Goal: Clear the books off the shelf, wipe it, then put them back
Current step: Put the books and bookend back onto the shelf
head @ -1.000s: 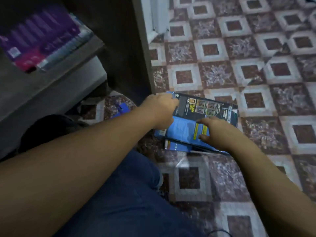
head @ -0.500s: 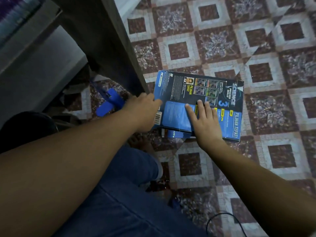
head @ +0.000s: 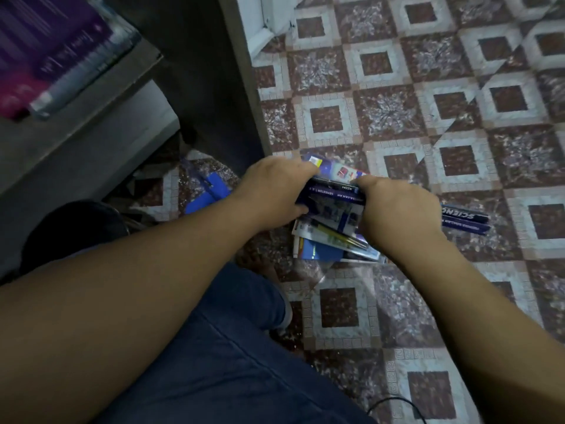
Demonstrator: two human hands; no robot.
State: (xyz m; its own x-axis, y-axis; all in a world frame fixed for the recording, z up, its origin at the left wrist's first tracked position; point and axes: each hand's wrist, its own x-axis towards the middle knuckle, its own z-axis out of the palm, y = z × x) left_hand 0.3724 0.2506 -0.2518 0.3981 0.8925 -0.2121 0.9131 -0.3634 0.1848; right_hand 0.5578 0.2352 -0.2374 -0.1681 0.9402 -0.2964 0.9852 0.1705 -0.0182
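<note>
Half a second ago the top book lay flat, cover up, under a spread right hand. Now the stack of books is tipped up so that its spines face the camera, and both hands have closed on it. The left hand has its fingers curled round the left end, and the right hand is curled over the stack further right, so each grip is closed firmly on the books. The stack's long axis runs left to right and dips a little toward the right. One dark blue spine with white lettering sticks out past the right hand and points right. Thinner books fan out loosely at the near side below the hands; whether they touch the floor cannot be told. The stack is over the patterned tiles, just right of the dark upright of the shelf unit. At far left, purple books lie flat on a grey shelf. A blue object lies on the floor just left of the left hand. A denim-clad leg fills the near edge.
</note>
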